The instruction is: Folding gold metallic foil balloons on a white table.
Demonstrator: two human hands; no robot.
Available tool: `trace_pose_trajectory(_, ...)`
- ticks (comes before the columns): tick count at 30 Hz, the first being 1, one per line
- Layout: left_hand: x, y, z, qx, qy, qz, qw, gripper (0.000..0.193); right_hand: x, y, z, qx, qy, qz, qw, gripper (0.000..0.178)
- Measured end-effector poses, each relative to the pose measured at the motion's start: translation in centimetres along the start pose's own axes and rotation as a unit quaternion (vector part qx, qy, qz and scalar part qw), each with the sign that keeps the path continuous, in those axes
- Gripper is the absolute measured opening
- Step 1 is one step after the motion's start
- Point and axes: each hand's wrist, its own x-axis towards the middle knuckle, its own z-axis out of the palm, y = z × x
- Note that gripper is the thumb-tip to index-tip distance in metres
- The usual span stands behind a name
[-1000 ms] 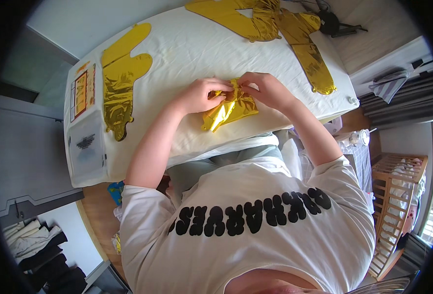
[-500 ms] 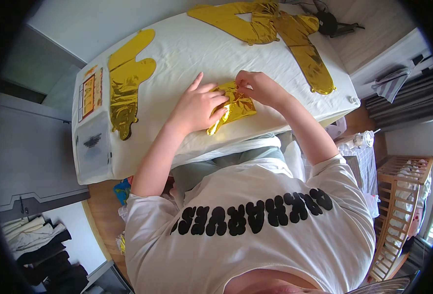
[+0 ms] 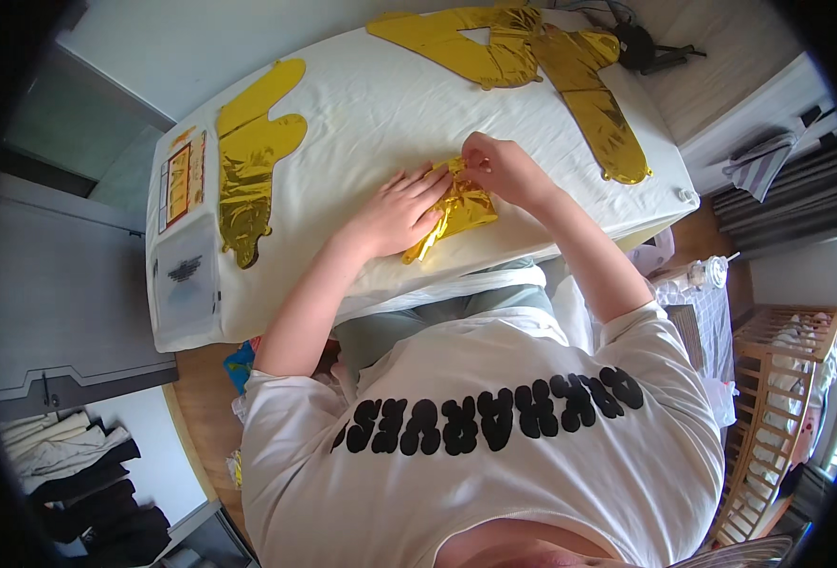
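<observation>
A crumpled, folded gold foil balloon (image 3: 468,214) lies near the front edge of the white-covered table. My left hand (image 3: 401,210) rests flat on its left side, fingers stretched out over the foil. At the balloon's far right corner, my right hand (image 3: 502,168) pinches the foil between thumb and fingers. The pinched spot itself is mostly hidden by the fingers.
Flat gold foil balloons lie around: a curved one (image 3: 258,156) at left, a triangular one (image 3: 456,47) at the back, a long one (image 3: 600,109) at right. A printed card (image 3: 184,185) and clear plastic pouch (image 3: 187,284) are at far left; a black object (image 3: 636,47) is at the back right.
My left hand has flattened onto the foil, its raised finger and thumb now lowered. The right hand keeps its pinch in nearly the same place.
</observation>
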Motion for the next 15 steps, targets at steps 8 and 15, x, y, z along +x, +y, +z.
trace_pose_trajectory(8, -0.4, 0.0, 0.7, 0.022, 0.022, 0.008, 0.999, 0.061, -3.3, -1.3, 0.5, -0.056, 0.070, -0.053, 0.995, 0.026)
trace_pose_trajectory(15, -0.7, 4.7, 0.9, -0.054, 0.020, -0.103, 0.993, 0.063, -4.6, -0.7, 3.1, -0.154, 0.104, -0.161, 0.969, 0.028)
